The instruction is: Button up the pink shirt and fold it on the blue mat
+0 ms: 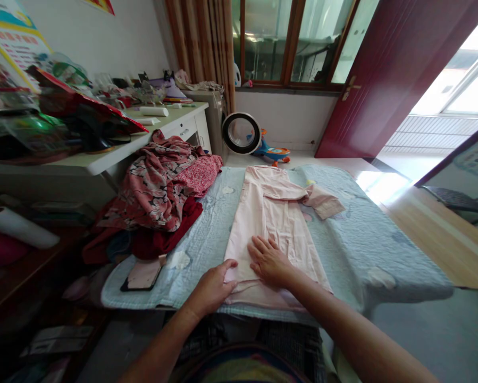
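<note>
A pale pink shirt (249, 213) lies lengthwise on a light blue quilted cover (210, 223), one sleeve (324, 202) bent out to the right near the far end. My left hand (215, 284) is at the shirt's left edge near the hem, its thumb and fingers closed on the fabric. Flat on the shirt's lower part rests my right hand (270, 263), fingers stretched out and pressing on the cloth. Creases run down the middle of the shirt, beyond my right hand.
A heap of red and pink floral clothes (159, 181) sits at the left. By it lies a dark-edged phone-like flat object (143, 275). A cluttered white desk (191, 114) stands behind the heap. Ahead are a washing machine with its round door (242, 133) open and a blue ride-on toy (273, 153).
</note>
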The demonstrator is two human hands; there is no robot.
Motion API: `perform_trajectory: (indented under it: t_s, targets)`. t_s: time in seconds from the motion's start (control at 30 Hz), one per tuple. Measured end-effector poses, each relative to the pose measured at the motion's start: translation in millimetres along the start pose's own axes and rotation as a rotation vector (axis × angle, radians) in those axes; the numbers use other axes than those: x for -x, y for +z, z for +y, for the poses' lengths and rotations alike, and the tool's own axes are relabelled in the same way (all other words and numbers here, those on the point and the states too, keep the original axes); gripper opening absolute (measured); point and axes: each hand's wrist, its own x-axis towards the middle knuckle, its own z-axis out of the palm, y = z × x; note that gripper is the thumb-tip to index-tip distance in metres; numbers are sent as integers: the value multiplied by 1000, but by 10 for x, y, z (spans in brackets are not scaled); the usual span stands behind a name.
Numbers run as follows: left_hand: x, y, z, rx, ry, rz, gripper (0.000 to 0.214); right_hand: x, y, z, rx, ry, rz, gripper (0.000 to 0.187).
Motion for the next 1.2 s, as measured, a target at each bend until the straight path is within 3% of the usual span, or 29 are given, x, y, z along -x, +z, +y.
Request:
perform_trajectory:
  t_s: [0.2,0.3,0.37,0.43,0.53,0.73,0.83,1.07,1.2]
  targets:
    - [120,-36,-73,-92,70,-68,51,470,-76,-207,-225,-62,-73,62]
    - [218,-75,-103,-165,89,-119,54,688,-167,-186,-427,-119,-32,52]
    - [288,-109,-69,-295,75,-101,50,814,-215,-82,-517,-24,94,39]
    - [336,-139,17,-461,86,0,40,923,-238,74,-503,162,260,27]
    - [321,-131,190,-568,218,147,36,1057,-220,293,-382,329,373,15]
    - [57,197,409,-348,562,24,29,1162,-84,367,-324,264,323,22]
    - [-39,389,465,-313,604,-15,27,1137,-54,374,-414,289,396,10]
    - [-104,536,592,-415,638,-81,19,1110,-45,571,-966,508,454,25]
    - [-161,618,634,-412,616,-47,23,1144,-17,644,-1098,552,480,29]
